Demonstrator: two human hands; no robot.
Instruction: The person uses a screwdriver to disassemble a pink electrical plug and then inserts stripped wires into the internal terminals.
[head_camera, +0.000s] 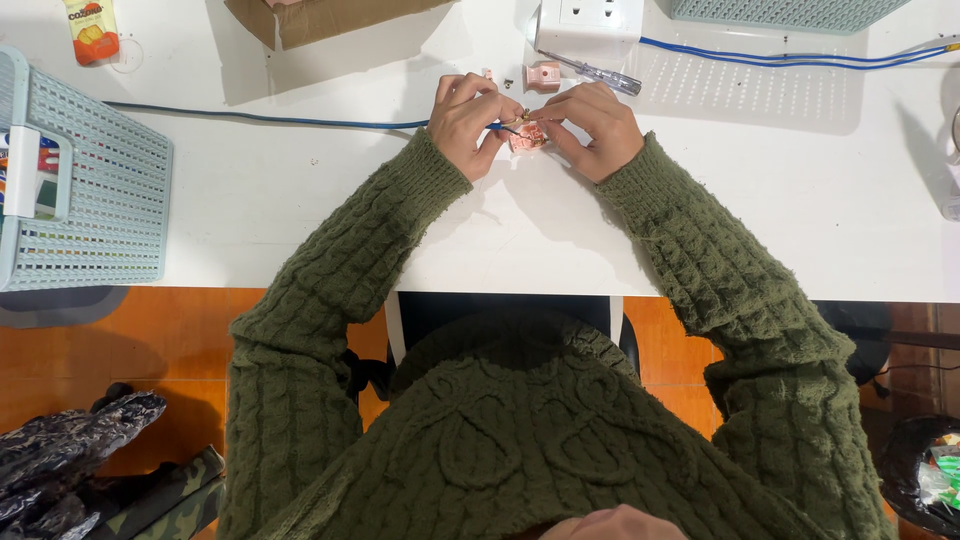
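Note:
Both my hands meet over the white table (300, 200). My left hand (468, 118) pinches a thin blue wire (270, 119) where it reaches a small pink plug part (527, 137). My right hand (598, 127) grips that pink part from the right, fingers curled around it. Another pink plug piece (543, 76) and two small screws lie just beyond my fingers. A clear-handled screwdriver (605, 73) rests beside them. Green knitted sleeves cover both arms.
A white socket block (588, 22) with blue cables (790, 57) stands at the back. A light blue basket (90, 180) sits at the left, another (790, 12) at the back right. A cardboard box (320, 18) and an orange packet (90, 28) lie at the far edge.

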